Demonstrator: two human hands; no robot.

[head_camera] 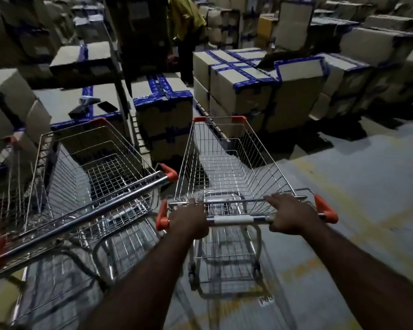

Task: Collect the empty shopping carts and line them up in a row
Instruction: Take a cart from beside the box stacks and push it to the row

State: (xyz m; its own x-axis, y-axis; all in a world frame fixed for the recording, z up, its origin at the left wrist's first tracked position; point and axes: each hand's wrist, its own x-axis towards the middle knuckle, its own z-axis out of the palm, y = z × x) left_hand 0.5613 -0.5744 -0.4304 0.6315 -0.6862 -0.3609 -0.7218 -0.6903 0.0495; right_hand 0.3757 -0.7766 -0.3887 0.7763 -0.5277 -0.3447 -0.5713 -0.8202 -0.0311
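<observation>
Warehouse floor [355, 186], taped boxes [243, 77] stacked behind. Left hand [188, 220] and right hand [289, 215] both grip handle [234, 220] of empty cart [227, 167]. Second cart [91, 167] just beside it on left, angled, also empty.

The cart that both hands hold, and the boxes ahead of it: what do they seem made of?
The cart: thin wire mesh and a tube handle, shiny silver, so probably plated steel. Its handle caps: matt orange, likely plastic. The boxes: dull brown with folded edges, apparently cardboard, sealed with glossy blue tape, probably plastic.
</observation>
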